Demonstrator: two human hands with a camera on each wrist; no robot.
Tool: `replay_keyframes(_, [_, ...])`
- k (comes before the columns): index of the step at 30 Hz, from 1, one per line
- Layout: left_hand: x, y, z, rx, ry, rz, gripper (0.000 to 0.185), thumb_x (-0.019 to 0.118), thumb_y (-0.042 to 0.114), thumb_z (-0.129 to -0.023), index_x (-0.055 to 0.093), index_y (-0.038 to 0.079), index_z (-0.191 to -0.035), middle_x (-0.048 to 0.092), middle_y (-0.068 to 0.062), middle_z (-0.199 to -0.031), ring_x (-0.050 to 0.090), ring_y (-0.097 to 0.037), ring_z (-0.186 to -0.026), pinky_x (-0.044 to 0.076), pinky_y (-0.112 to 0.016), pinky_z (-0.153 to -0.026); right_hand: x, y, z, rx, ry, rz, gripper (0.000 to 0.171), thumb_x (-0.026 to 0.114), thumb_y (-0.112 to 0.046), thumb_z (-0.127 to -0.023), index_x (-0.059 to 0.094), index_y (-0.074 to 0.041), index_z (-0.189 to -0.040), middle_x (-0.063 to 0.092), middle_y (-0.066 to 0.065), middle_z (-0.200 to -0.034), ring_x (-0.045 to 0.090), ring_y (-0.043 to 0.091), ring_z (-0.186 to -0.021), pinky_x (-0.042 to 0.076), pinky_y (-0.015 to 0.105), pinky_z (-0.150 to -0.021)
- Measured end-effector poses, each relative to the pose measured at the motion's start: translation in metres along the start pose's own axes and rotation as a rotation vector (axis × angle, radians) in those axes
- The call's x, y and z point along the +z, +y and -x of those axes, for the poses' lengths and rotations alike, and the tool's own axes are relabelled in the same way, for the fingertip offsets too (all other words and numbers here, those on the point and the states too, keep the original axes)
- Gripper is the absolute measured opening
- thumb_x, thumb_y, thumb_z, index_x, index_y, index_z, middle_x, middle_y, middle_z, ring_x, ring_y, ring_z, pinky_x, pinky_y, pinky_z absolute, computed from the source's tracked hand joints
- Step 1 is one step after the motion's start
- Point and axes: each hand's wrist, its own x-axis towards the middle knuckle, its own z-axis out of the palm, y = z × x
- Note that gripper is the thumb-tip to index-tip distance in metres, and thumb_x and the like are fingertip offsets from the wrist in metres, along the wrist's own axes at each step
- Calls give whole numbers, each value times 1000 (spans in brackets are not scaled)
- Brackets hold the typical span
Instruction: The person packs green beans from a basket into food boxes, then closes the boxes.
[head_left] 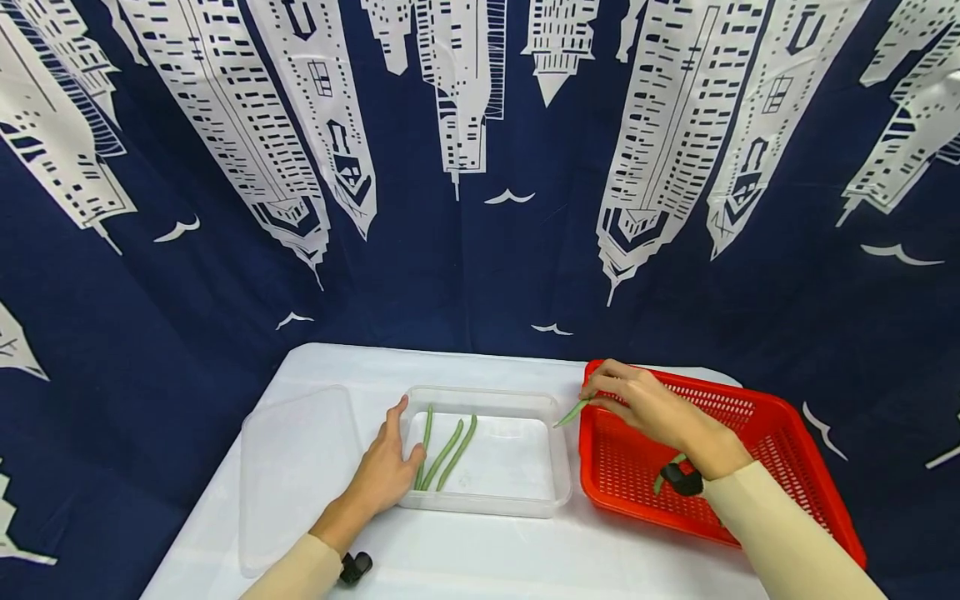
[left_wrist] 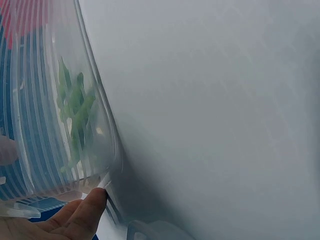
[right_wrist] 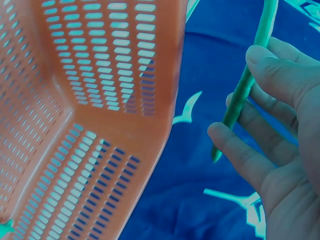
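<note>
A clear plastic box (head_left: 517, 505) stands on the white table with three green beans (head_left: 459, 454) lying along its left part. My left hand (head_left: 384, 467) rests on the left end of the box, fingers extended along the outside and thumb at the rim. In the left wrist view, the fingertips (left_wrist: 97, 197) touch the box's edge, and beans show blurred through its wall. Above the left rim of a red perforated basket (head_left: 622, 467), my right hand (head_left: 645, 404) pinches another green bean (right_wrist: 242, 90) between thumb and fingers. One tip of that bean points toward the box.
A translucent lid (head_left: 296, 475) lies flat to the left of the box. Inside the basket a green bean (head_left: 659, 483) is partly hidden by the right wrist. Behind the table hangs a dark blue cloth (head_left: 465, 275) with white buildings and birds.
</note>
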Motion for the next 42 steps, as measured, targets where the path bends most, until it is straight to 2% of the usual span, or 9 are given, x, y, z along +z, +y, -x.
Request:
replay_keyframes(7, [2,-2,0,-2,-1,-3,86,65,22,-115,17,19,-187,44,-34,-181,52,-60,-162,47,-76,-130,8,-11,-18,-58,4,-29,37,92,13,-87,91,-11,-114,77,5,-110,79,19,-95,68,19,-86])
replay_keyframes(18, [0,-2,-1,2,-7,-28,90,64,24,-115,13,18,-188,53,-37,-170,60,-61,-153,52,-77,-124,32,-28,-45,-95,-80,-77,27,90,12,-91,89,-4,-112,76,10,-114,82,22,-101,72,32,-87])
replay_keyframes(25, [0,-2,-1,7,-6,-31,90,64,24,-115,13,19,-189,54,-37,-168,61,-61,-151,52,-77,-123,46,-40,-61,-120,-143,-85,23,91,4,-96,89,-8,-115,78,8,-118,82,20,-105,72,30,-93])
replay_keyframes(32, [0,-1,-2,14,-3,-40,91,64,24,-115,12,20,-189,56,-36,-166,64,-59,-148,54,-75,-122,61,-49,-73,-164,-163,-112,22,92,3,-96,89,-10,-113,80,6,-116,82,18,-108,70,28,-97])
replay_keyframes(38, [0,-1,-2,19,6,-42,89,64,23,-115,16,16,-188,57,-36,-165,65,-58,-147,55,-75,-120,72,-55,-84,-205,-184,-103,21,93,1,-95,89,-11,-112,78,5,-114,81,16,-105,69,25,-96])
replay_keyframes(42, [0,-1,-2,21,6,-44,88,64,23,-115,16,15,-188,58,-36,-165,65,-58,-147,54,-74,-121,77,-60,-90,-192,-225,-96,20,93,-1,-96,89,-14,-112,77,4,-115,80,16,-105,68,24,-97])
